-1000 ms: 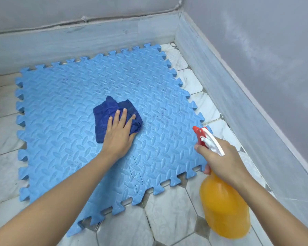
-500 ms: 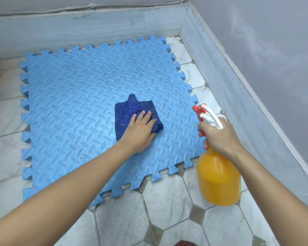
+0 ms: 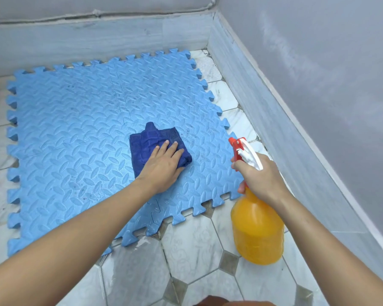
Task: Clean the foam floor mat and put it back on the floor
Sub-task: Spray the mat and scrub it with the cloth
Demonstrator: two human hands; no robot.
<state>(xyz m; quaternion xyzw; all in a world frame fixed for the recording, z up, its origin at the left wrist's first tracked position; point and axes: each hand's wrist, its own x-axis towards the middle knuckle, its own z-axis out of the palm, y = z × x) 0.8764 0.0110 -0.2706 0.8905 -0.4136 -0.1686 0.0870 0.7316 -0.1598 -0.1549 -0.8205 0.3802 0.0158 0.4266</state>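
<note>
The blue foam mat (image 3: 75, 138) lies flat on the tiled floor (image 3: 192, 246), tucked into the room's corner. Its far edge runs along the skirting (image 3: 97, 40) of the back wall, and a strip of bare tile shows between its right edge and the side wall's skirting. Its toothed near edge faces the person, and its surface carries a raised oval pattern with a few dark specks near the right side.

The left hand (image 3: 164, 164) lies flat on a folded dark blue cloth (image 3: 148, 140), fingers straight and spread a little, pressing it down on the mat. The cloth sits right of the mat's centre, closer to the near edge than the far one, and the heel of the hand rests on the mat itself just behind the cloth.

The right hand (image 3: 261, 175) grips the neck of an orange spray bottle (image 3: 257, 233), fingers curled round it below the white and red trigger head (image 3: 244, 152). The nozzle points left, over the mat's near right corner. The bottle's body hangs over the bare tiles just off that corner; whether its base touches the floor I cannot tell.
</note>
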